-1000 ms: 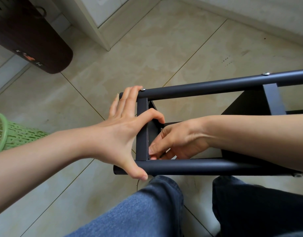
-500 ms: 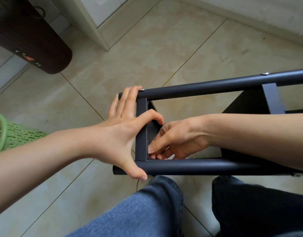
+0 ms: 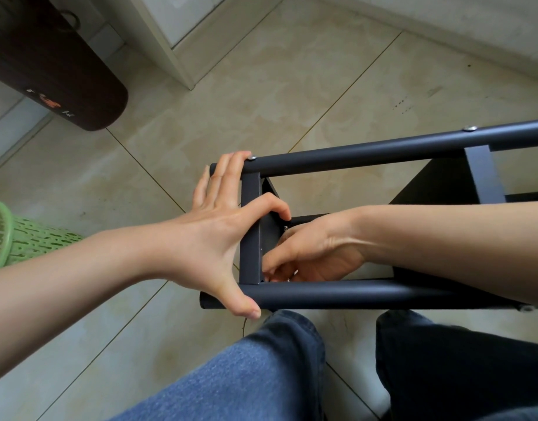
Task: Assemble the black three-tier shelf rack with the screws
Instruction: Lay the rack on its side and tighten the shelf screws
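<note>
The black metal shelf rack of round tubes and flat crossbars [image 3: 367, 153] lies on its side on the beige tiled floor [image 3: 261, 86], just beyond the person's knees in blue jeans [image 3: 246, 375]. The left hand [image 3: 222, 226] is spread wide over the rack's left end: fingers reach up to the far tube beside a small silver screw [image 3: 253, 158], the forefinger hooks round the flat end bar, and the thumb presses the near tube. The right hand [image 3: 316, 253] reaches inside the frame from the right, fingertips bunched at the near left corner; whether they pinch anything I cannot tell. A green perforated plastic basket [image 3: 21, 238] lies at far left, a dark brown rounded container [image 3: 55, 62] beyond it.
</note>
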A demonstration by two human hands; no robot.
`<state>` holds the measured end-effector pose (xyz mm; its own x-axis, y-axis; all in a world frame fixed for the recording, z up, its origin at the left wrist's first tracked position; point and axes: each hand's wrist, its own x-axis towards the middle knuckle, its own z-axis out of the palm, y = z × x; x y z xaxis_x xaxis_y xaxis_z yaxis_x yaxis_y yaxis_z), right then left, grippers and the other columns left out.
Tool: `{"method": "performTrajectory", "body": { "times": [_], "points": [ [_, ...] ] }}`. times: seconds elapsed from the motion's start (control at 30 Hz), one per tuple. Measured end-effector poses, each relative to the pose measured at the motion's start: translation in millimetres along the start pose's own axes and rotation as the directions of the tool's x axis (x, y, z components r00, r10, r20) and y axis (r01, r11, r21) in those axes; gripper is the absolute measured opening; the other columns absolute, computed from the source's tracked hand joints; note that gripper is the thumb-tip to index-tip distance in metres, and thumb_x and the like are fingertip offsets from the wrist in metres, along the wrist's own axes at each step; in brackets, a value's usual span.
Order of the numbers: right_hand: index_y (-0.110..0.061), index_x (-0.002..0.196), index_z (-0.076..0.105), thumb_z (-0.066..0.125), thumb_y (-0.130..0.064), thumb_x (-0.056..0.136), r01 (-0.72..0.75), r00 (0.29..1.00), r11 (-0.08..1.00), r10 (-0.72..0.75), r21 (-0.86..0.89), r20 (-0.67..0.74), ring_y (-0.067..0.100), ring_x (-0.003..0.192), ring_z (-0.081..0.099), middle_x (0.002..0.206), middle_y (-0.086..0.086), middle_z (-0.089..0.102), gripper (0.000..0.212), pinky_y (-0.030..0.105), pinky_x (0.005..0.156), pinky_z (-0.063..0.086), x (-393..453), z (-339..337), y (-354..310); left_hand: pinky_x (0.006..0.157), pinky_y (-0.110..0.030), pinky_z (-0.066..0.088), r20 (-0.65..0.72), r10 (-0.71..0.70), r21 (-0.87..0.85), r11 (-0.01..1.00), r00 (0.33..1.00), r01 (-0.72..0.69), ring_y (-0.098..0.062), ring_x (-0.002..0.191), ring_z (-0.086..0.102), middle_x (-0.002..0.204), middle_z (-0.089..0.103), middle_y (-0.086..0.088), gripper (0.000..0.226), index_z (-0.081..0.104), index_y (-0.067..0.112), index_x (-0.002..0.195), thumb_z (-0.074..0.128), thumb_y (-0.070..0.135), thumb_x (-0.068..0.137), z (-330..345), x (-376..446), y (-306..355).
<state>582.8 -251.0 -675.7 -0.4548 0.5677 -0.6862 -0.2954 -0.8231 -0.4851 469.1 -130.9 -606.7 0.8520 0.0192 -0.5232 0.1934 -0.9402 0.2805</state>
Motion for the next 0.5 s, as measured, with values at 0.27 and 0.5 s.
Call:
{"method": "performTrajectory", "body": {
  "times": [0.27,0.5],
  "points": [
    [-0.009,0.084,0.058,0.05,-0.008,0.097,0.042,0.999,0.998,-0.041,0.053,-0.008,0.011,0.064,0.053,0.074,0.004,0.057,0.015,0.023,0.068,0.049,0.8,-1.3,1.3,0.113,-0.038,-0.025,0.007,-0.006,-0.004,1.0,1.0,0.006,-0.011,0.132,-0.052,0.152,-0.03,0.005,0.106,0.023,0.054,0.126,0.075,0.073,0.036,-0.7,-0.5,0.9],
    [-0.007,0.083,0.06,0.05,-0.009,0.099,0.01,1.0,0.997,-0.012,0.073,0.026,0.008,0.058,0.055,0.073,0.005,0.06,0.019,0.018,0.055,0.052,-2.2,-6.8,-1.2,0.114,-0.041,-0.024,0.025,-0.022,0.001,1.0,0.999,0.022,-0.015,0.133,-0.051,0.15,-0.031,0.007,0.108,0.022,0.054,0.127,0.079,0.072,0.037,-1.4,-0.1,1.2]
  ]
}}
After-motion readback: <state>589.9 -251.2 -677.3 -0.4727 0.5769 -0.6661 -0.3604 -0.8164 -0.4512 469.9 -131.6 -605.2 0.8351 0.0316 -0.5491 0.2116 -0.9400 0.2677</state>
